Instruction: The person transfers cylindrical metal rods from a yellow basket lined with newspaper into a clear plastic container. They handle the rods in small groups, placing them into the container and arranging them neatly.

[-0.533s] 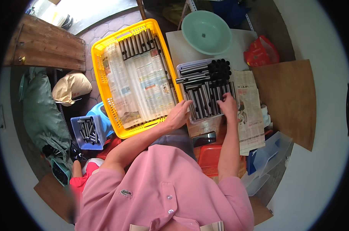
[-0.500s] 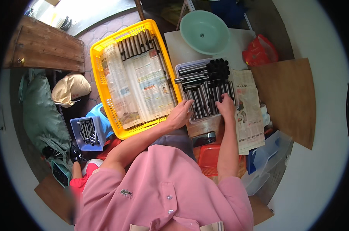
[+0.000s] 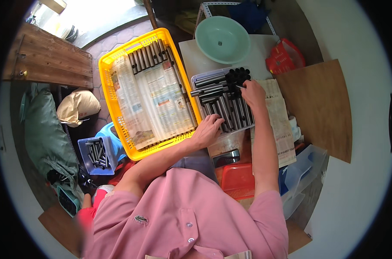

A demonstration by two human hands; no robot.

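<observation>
Many dark metal tubes (image 3: 224,108) fill a clear plastic bin (image 3: 224,137). Some lie flat, while a cluster at the back right stands with its open ends up. My right hand (image 3: 255,94) reaches over the bin's right side, its fingers closed at a tube beside that cluster; the fingers partly cover the tube. At the bin's near left corner my left hand (image 3: 207,131) rests against tube ends, fingers a little apart. Left of the bin, a yellow basket (image 3: 109,93) lined with newspaper (image 3: 155,105) holds a row of tubes (image 3: 147,56) at its far end and more along its right side.
A pale green basin (image 3: 222,41) stands behind the bin, a red bag (image 3: 286,56) to its right. Newspaper (image 3: 276,116) and a brown board (image 3: 317,108) lie right. A red tray (image 3: 238,179) sits nearer me. At left, a blue bin (image 3: 86,159) contains smaller rods.
My right hand has moved away from me, from the near tubes toward the upright cluster. My left hand has shifted slightly right and nearer to me.
</observation>
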